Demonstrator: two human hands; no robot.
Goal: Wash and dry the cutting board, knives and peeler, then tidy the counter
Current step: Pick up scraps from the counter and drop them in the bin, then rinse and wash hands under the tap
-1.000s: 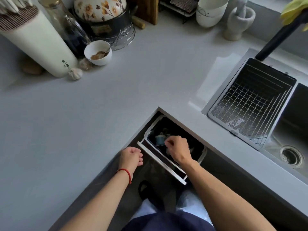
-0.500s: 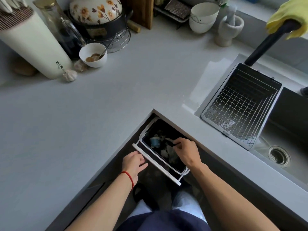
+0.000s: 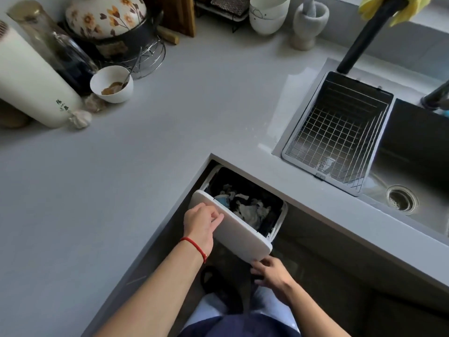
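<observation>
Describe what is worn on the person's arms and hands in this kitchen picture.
Both forearms are bare, with no sleeves showing. The left hand has a thin red string bracelet at the wrist. The right hand wears nothing visible: no gloves, rings or watch.

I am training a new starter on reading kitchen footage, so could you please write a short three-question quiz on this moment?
1. True or false: the left hand grips the bin lid.
2. What lies in the small bowl near the white cylinder?
A. clear water
B. brown paste and a spoon
C. garlic
3. Fill in: the wire rack sits at the left end of the ____.

Key
1. True; the lid is tilted over the open bin, and the right hand is at its lower corner.
2. B
3. sink
</observation>
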